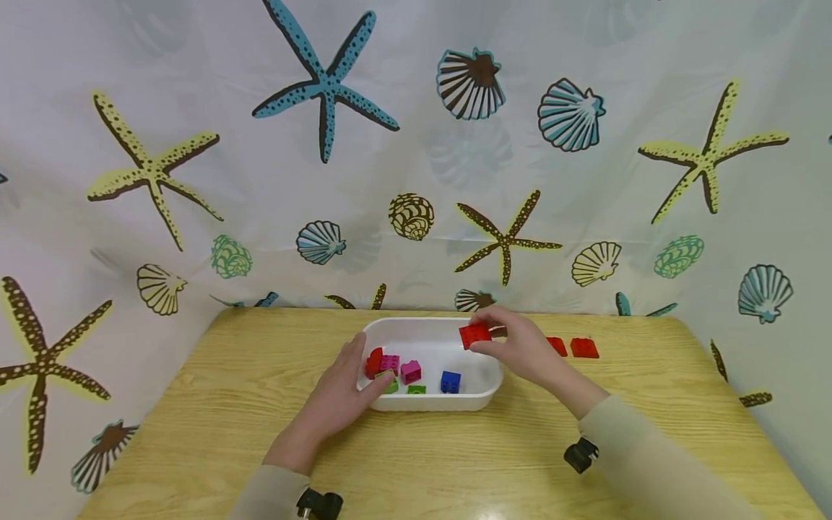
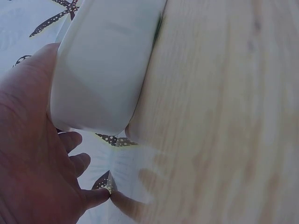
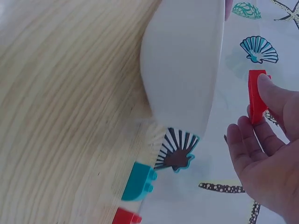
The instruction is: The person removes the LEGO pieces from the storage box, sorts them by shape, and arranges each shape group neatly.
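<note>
My left hand (image 1: 336, 393) grips the left end of a white tub (image 1: 429, 403), its thumb over the front rim and its fingers along the outside. In the left wrist view, the lower fingers (image 2: 80, 161) extend past the tub's end. Above the tub's right end, my right hand (image 1: 526, 350) pinches a red toy brick (image 1: 475, 334) between thumb and fingers. That brick shows edge-on in the right wrist view. Inside the tub lie a blue brick (image 1: 451, 382), magenta bricks (image 1: 411, 372), green bricks (image 1: 417, 390) and a red piece (image 1: 373, 363), with the left thumb partly covering a green one.
Right of the tub, a red brick (image 1: 584, 348) lies on the wooden table (image 1: 416, 462), with another red piece (image 1: 557, 345) partly behind my right hand. A teal brick (image 3: 138, 181) shows there in the right wrist view. A patterned curtain (image 1: 416, 144) hangs behind the table.
</note>
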Demonstrator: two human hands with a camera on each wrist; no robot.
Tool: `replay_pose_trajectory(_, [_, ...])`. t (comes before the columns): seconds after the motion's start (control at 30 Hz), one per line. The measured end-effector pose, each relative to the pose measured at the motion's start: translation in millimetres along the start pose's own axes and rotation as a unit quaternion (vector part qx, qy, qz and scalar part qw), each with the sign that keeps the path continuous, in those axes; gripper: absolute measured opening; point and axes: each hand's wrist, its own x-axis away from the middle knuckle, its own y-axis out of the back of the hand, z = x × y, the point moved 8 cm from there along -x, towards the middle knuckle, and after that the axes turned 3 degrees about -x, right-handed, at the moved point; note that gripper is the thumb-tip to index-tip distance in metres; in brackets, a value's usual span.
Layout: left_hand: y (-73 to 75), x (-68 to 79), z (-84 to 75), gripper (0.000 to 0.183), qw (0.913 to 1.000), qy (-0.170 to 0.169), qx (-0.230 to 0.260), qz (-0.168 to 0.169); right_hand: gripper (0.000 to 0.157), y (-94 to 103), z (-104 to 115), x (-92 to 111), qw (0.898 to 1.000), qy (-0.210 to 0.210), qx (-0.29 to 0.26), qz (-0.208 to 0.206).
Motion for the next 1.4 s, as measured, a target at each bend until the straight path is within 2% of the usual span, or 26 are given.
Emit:
replay_pose_trajectory(0.23, [-2.6,-2.3,4.1,0.109,0.9999,0.004,-0.007,0.006,0.035,25.9,-15.1,18.9,1.000,-0.018,0.016,-0.018])
replay_pose_trajectory(0.43, [0.2,-2.6,3.2,0.108,1.0000,0.006,-0.007,0.004,0.030,54.4,-30.8,33.7,0.999,-0.010,0.032,-0.034])
replay_pose_trajectory(0.67, [0.5,-3.3,1.3,0.108,0.9999,0.004,-0.009,0.003,0.033,88.7,-65.3,53.9,0.994,-0.060,0.069,-0.054])
replay_pose_trajectory(0.8, [-0.2,-3.9,0.5,0.107,0.9999,0.000,-0.010,0.001,0.034,106.7,-78.8,62.9,0.992,-0.074,0.087,-0.059])
replay_pose_trajectory(1.1, [-1.8,-3.9,1.4,0.107,1.0000,0.004,-0.008,0.003,0.032,144.6,-118.5,75.2,0.986,-0.093,0.132,-0.042])
replay_pose_trajectory(1.27, [-2.6,-4.4,2.6,0.108,0.9999,0.003,-0.009,0.004,0.045,157.8,-141.2,80.6,0.983,-0.112,0.139,-0.031])
replay_pose_trajectory(1.4, [-2.8,-4.2,2.8,0.108,1.0000,0.002,-0.007,0.004,0.053,163.9,-151.1,83.6,0.980,-0.129,0.149,-0.018])
